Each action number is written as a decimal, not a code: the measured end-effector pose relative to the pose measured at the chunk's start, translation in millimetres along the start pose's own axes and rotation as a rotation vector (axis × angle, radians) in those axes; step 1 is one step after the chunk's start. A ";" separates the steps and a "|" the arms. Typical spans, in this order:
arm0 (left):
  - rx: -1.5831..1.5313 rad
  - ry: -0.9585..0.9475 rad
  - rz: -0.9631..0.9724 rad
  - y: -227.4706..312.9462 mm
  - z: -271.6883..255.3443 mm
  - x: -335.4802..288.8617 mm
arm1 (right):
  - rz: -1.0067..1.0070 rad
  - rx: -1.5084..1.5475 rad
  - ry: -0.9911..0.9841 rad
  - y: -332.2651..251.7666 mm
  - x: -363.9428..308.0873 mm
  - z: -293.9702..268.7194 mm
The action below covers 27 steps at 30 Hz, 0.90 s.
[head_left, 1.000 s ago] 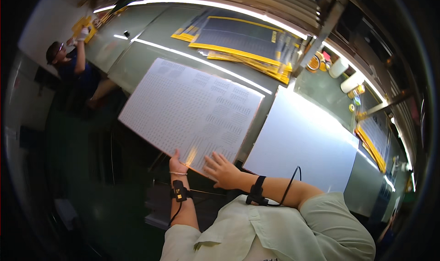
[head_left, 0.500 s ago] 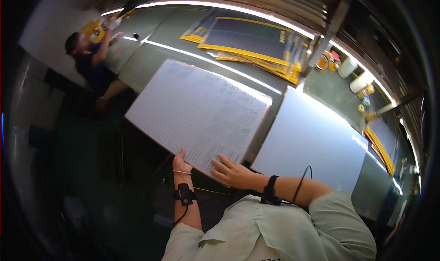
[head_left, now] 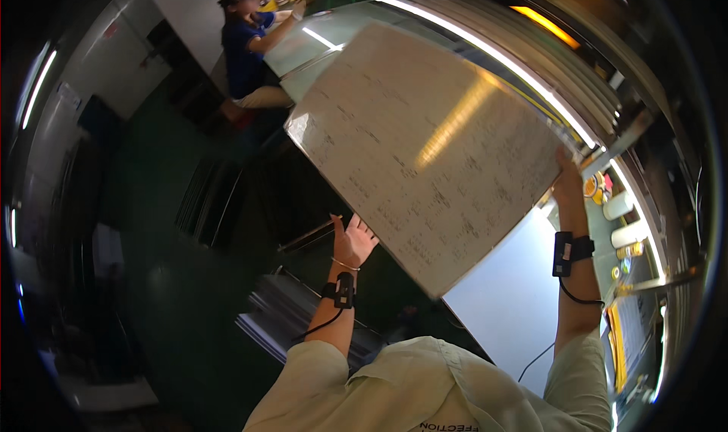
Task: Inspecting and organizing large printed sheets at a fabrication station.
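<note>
Workshop, by its long workbench (head_left: 345, 24), strip light (head_left: 531, 84), white rolls (head_left: 628, 235), seated co-worker (head_left: 246, 60)

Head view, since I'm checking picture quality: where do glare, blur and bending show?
In the head view, orange glare streaks the board, whose small marks look smeared; also in that view, the light strip bows and the co-worker looks soft.

A broad pale panel (head_left: 425, 197) fills the frame's centre, blocking a straight pass between the left fingers (head_left: 368, 233) and right fingers (head_left: 562, 160). Open room lies above the dark floor (head_left: 155, 273) at centre left, with a stack of sheets (head_left: 277, 311) below it. A shelf post (head_left: 631, 138) and white rolls (head_left: 618, 206) crowd the right side; a co-worker (head_left: 244, 56) blocks the upper left.
</note>
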<state>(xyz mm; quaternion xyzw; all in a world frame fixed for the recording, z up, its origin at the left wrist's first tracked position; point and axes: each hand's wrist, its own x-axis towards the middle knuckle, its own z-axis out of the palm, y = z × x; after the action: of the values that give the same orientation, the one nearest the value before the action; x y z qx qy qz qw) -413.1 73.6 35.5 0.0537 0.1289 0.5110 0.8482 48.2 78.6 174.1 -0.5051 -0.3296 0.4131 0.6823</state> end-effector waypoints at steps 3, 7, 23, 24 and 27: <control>0.093 0.375 0.090 0.5 -30.3 3.3 | 0.372 -0.308 0.009 62.9 -14.1 10.1; -0.019 0.328 -0.001 -21.1 -41.1 1.4 | -0.135 -1.538 0.077 129.7 -65.4 41.9; -0.107 0.188 0.065 -16.2 -26.4 6.2 | -0.261 -1.377 -0.958 153.6 -215.4 188.6; -0.085 0.240 0.069 -13.1 -28.3 8.3 | -0.253 -1.380 -0.961 142.7 -219.2 187.4; -0.028 0.270 0.060 2.6 -11.0 9.0 | -0.355 -1.315 -1.218 110.8 -233.2 172.2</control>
<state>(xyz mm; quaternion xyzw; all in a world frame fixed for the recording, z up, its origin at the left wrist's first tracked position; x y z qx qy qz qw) -414.3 82.3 24.0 -0.0235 0.2333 0.5406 0.8079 -229.6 -42.3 106.9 -0.4287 -0.8745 0.2261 0.0187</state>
